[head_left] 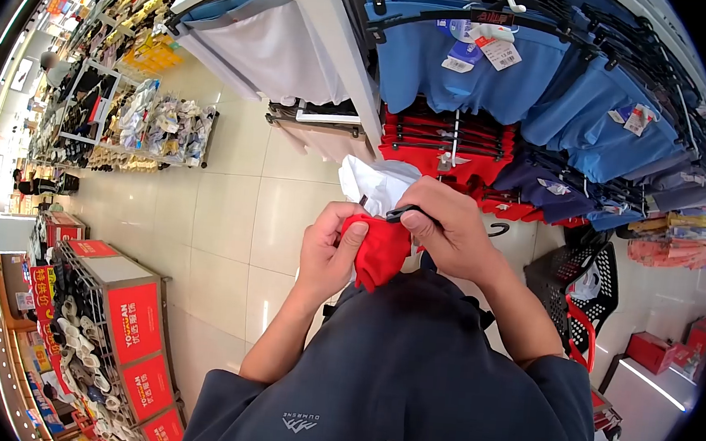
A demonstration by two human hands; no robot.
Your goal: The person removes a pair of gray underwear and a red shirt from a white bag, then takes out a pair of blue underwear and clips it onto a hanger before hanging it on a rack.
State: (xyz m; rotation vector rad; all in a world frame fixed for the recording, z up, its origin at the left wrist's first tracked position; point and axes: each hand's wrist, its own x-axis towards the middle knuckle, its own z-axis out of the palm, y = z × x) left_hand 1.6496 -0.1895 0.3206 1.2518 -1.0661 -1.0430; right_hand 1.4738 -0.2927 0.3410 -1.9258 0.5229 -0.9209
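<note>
In front of my chest, my left hand (330,248) pinches a red cloth garment (379,256) between thumb and fingers. My right hand (452,228) is closed on a black hanger (404,213) at the garment's upper edge. To the right of that hand shows a black hook (497,229), apparently the hanger's. Just beyond both hands is a white, crumpled piece (377,181); whether it is cloth or plastic, I cannot tell. The garment's full shape is hidden by its folds and my fingers.
Ahead stands a rack with blue shorts (472,72), red garments (450,149) and white garments (259,43) on hangers. A black shopping basket (564,279) is at my right. Shoe bins with red panels (136,319) stand at left. Tiled floor (224,219) lies between.
</note>
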